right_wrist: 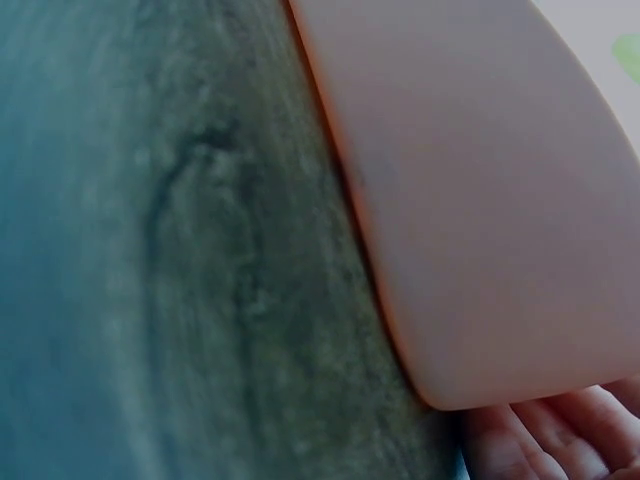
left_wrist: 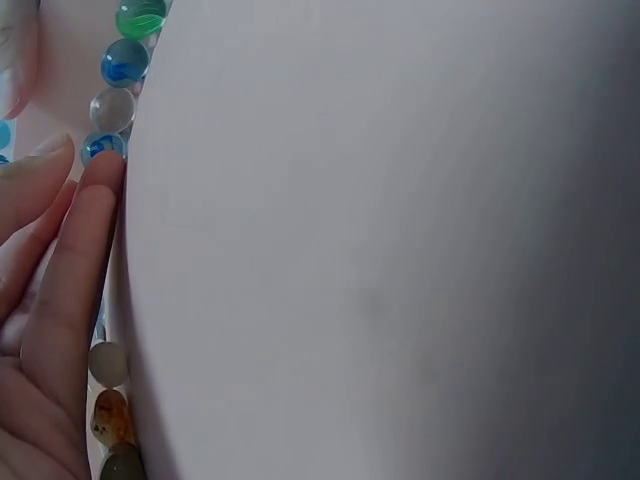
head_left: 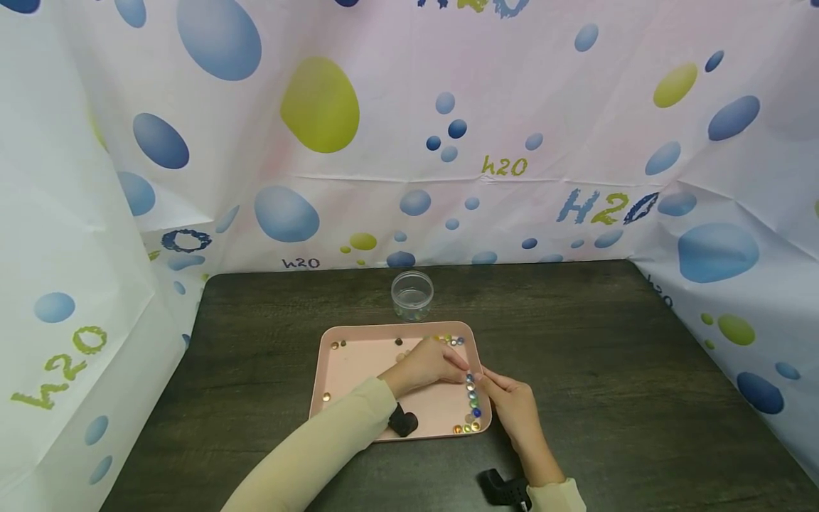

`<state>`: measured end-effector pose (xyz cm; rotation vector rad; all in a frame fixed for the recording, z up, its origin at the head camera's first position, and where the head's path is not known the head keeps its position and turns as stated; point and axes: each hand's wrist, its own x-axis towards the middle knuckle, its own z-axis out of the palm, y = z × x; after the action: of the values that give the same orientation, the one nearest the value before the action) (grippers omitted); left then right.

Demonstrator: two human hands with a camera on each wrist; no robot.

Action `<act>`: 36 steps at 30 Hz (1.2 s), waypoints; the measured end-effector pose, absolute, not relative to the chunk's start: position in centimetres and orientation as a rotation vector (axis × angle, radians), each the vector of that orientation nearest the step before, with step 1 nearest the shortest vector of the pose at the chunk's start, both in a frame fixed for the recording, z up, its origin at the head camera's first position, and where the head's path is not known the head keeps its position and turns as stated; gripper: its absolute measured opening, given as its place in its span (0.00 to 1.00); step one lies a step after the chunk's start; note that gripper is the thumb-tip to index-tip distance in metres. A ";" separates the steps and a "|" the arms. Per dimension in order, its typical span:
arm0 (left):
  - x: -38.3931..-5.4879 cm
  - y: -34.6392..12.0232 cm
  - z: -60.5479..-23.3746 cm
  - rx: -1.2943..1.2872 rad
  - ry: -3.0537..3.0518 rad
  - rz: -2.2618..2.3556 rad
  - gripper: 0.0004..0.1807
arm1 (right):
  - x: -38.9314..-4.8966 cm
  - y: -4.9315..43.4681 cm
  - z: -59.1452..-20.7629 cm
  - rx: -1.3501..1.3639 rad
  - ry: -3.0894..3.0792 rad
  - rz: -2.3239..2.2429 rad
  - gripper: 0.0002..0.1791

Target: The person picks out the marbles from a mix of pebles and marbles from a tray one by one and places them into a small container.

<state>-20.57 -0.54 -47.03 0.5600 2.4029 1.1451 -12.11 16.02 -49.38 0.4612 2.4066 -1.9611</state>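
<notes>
A pink tray (head_left: 355, 370) lies on the dark table, with glass marbles (head_left: 472, 396) lined along its right side. My left hand (head_left: 434, 363) reaches over the tray to this row. In the left wrist view, its extended finger (left_wrist: 95, 215) touches a marble with a blue swirl (left_wrist: 101, 148), the thumb close beside it. At the tray's right edge, my right hand (head_left: 517, 407) grips the rim, thumb at the top and other fingers outside. The right wrist view shows the tray's pale side (right_wrist: 480, 220) covering most of those fingers (right_wrist: 570, 440).
Behind the tray stands a clear round jar (head_left: 412, 295). More marbles lie in the tray's far right corner, and a few loose ones (head_left: 335, 345) are on its left side. A patterned curtain (head_left: 384, 142) hangs behind the dark wooden table (head_left: 614, 370).
</notes>
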 end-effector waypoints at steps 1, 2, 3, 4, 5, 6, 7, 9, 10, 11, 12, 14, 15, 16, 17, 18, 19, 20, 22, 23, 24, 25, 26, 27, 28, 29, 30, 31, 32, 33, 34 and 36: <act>-20.6 -0.5 -47.0 0.555 2.401 1.150 0.06 | -12.1 16.0 -49.4 0.465 2.412 -1.956 0.24; -20.6 -0.5 -47.1 0.555 2.393 1.166 0.06 | -12.1 16.0 -49.3 0.469 2.422 -1.943 0.24; -20.6 -0.5 -47.1 0.558 2.374 1.194 0.06 | -12.1 16.0 -49.3 0.474 2.432 -1.931 0.24; -20.6 -0.5 -47.2 0.563 2.358 1.219 0.06 | -12.1 16.0 -49.3 0.479 2.440 -1.919 0.25; -20.6 -0.4 -47.2 0.568 2.335 1.251 0.07 | -12.1 15.9 -49.3 0.487 2.455 -1.904 0.25; -20.6 -0.4 -47.2 0.573 2.313 1.276 0.07 | -12.1 15.9 -49.3 0.490 2.462 -1.897 0.25; -20.6 -0.3 -47.2 0.572 2.312 1.275 0.07 | -12.1 16.0 -49.3 0.490 2.461 -1.900 0.25; -20.6 -0.2 -47.4 0.593 2.277 1.301 0.07 | -12.2 16.0 -49.4 0.483 2.443 -1.913 0.25; -20.6 -0.2 -47.5 0.612 2.271 1.301 0.07 | -12.2 16.1 -49.4 0.478 2.432 -1.919 0.25; -20.5 -0.2 -47.5 0.628 2.264 1.299 0.07 | -12.2 16.1 -49.4 0.474 2.418 -1.930 0.25; -20.5 -0.2 -47.6 0.646 2.263 1.293 0.06 | -12.2 16.1 -49.5 0.470 2.403 -1.939 0.25; -20.5 -0.1 -47.7 0.682 2.238 1.307 0.05 | -12.2 16.1 -49.5 0.466 2.390 -1.942 0.24; -20.5 -0.1 -47.8 0.696 2.233 1.308 0.05 | -12.2 16.2 -49.5 0.467 2.394 -1.935 0.23; -20.5 -0.1 -47.8 0.696 2.230 1.312 0.05 | -12.2 16.2 -49.5 0.466 2.396 -1.935 0.23; -20.5 -0.1 -47.8 0.698 2.227 1.314 0.04 | -12.2 16.2 -49.5 0.465 2.400 -1.934 0.23; -20.5 0.0 -47.9 0.702 2.219 1.322 0.04 | -12.2 16.2 -49.5 0.464 2.405 -1.930 0.23; -20.5 0.0 -47.9 0.707 2.209 1.330 0.04 | -12.2 16.2 -49.5 0.462 2.410 -1.929 0.23; -20.5 0.0 -47.9 0.711 2.199 1.338 0.03 | -12.1 16.2 -49.5 0.461 2.415 -1.928 0.23; -20.5 0.0 -48.0 0.720 2.175 1.357 0.03 | -12.1 16.3 -49.5 0.459 2.414 -1.930 0.24; -20.5 0.0 -48.0 0.727 2.169 1.362 0.03 | -12.1 16.3 -49.5 0.455 2.413 -1.931 0.24; -20.5 0.0 -48.0 0.728 2.162 1.372 0.04 | -12.1 16.3 -49.5 0.453 2.412 -1.932 0.24; -20.5 -0.1 -48.0 0.725 2.158 1.377 0.04 | -12.1 16.3 -49.5 0.449 2.409 -1.936 0.25; -20.5 -0.2 -48.0 0.721 2.156 1.383 0.04 | -12.0 16.3 -49.5 0.448 2.410 -1.934 0.25; -20.5 -0.2 -48.0 0.719 2.156 1.388 0.04 | -12.0 16.2 -49.5 0.448 2.409 -1.935 0.26; -20.5 -0.3 -47.9 0.714 2.154 1.394 0.04 | -12.0 16.2 -49.5 0.450 2.411 -1.933 0.26; -20.5 -0.3 -47.9 0.709 2.152 1.404 0.04 | -12.0 16.2 -49.5 0.452 2.412 -1.931 0.26; -20.5 -0.4 -47.8 0.692 2.143 1.417 0.05 | -12.0 16.2 -49.4 0.457 2.412 -1.930 0.26; -20.5 -0.5 -47.7 0.670 2.125 1.432 0.05 | -12.0 16.2 -49.4 0.460 2.410 -1.931 0.26; -20.5 -0.5 -47.6 0.637 2.100 1.457 0.05 | -12.0 16.2 -49.4 0.464 2.410 -1.929 0.26; -20.5 -0.6 -47.5 0.605 2.075 1.483 0.05 | -12.0 16.2 -49.4 0.468 2.408 -1.929 0.26; -20.5 -0.7 -47.5 0.567 2.040 1.512 0.06 | -12.0 16.2 -49.4 0.469 2.406 -1.928 0.26; -20.6 -0.8 -47.2 0.488 1.996 1.559 0.08 | -12.0 16.2 -49.5 0.466 2.403 -1.930 0.26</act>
<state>-20.55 -0.81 -47.24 0.4879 1.9965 1.5591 -12.04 16.22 -49.46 0.4656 2.4026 -1.9301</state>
